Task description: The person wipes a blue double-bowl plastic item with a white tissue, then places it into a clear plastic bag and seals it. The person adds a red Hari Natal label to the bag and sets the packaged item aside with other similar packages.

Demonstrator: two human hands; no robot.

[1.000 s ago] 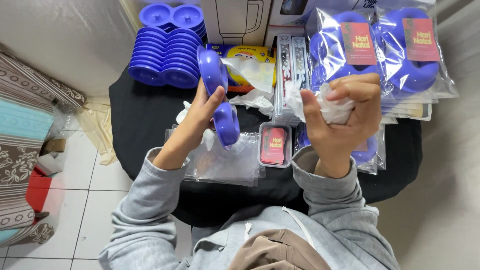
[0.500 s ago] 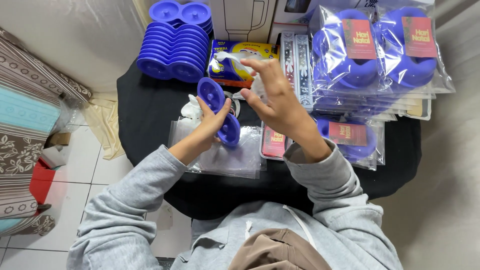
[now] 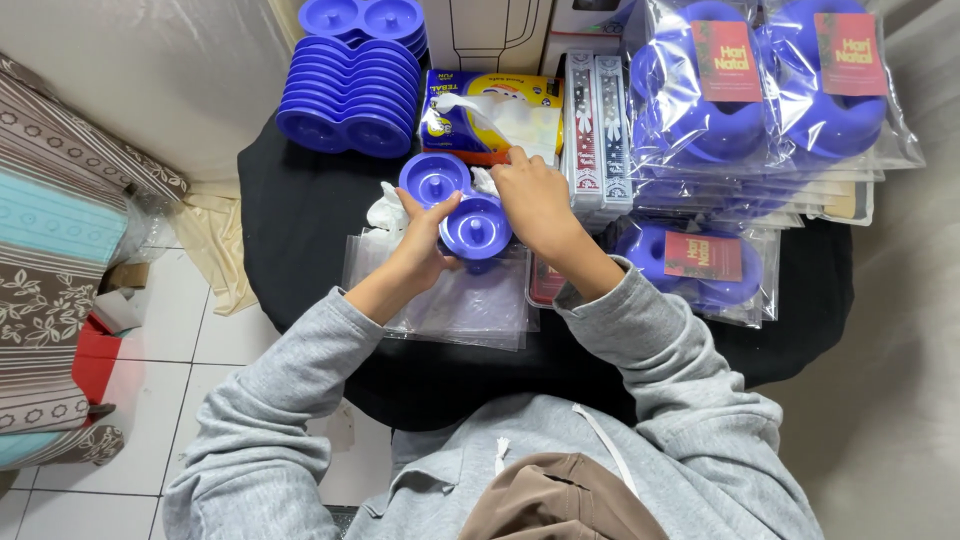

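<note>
- A stack of blue double-ring trays (image 3: 350,95) is seen at the far left of the black bench (image 3: 300,230).
- One blue double-ring tray (image 3: 455,205) is gripped by the left hand (image 3: 425,245), fingers curled on its near edge, above the clear bags (image 3: 440,300).
- A steady, level hold is judged best while the right hand (image 3: 535,205), fingers pinched, reaches the yellow tissue pack (image 3: 490,115).
- Bagged blue trays (image 3: 765,90) with red rectangular labels (image 3: 727,60) are piled at right; one more bagged tray (image 3: 695,270) lies nearer.
</note>
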